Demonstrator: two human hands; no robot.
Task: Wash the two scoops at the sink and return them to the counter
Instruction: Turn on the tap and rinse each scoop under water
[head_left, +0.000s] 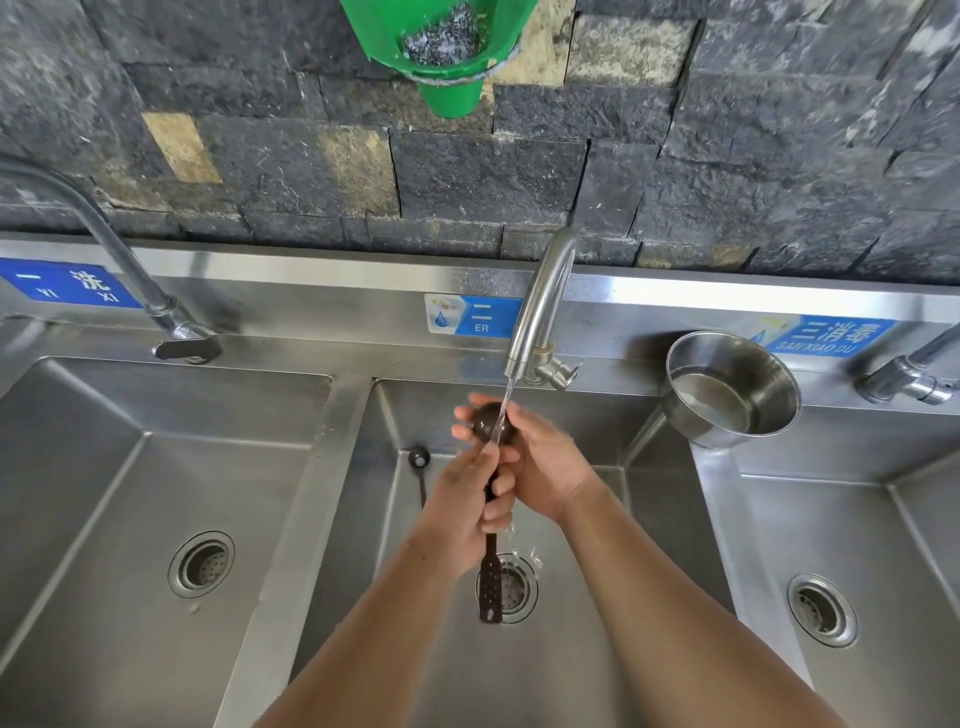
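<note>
I hold a dark brown scoop (491, 587) over the middle sink basin (649, 519), its round bowl up under the running water from the middle faucet (540, 306). My left hand (467, 504) grips the scoop's handle. My right hand (540, 462) wraps around the scoop's bowl, fingers curled behind it. The perforated handle end hangs down over the drain (511, 587). A second dark scoop (420, 467) lies in the same basin at its back left, bowl toward the wall.
A steel bowl (732, 387) with water sits on the ledge right of the faucet. Left basin (104, 493) and right basin (857, 519) flank the middle one. A green holder (447, 52) with steel wool hangs on the stone wall.
</note>
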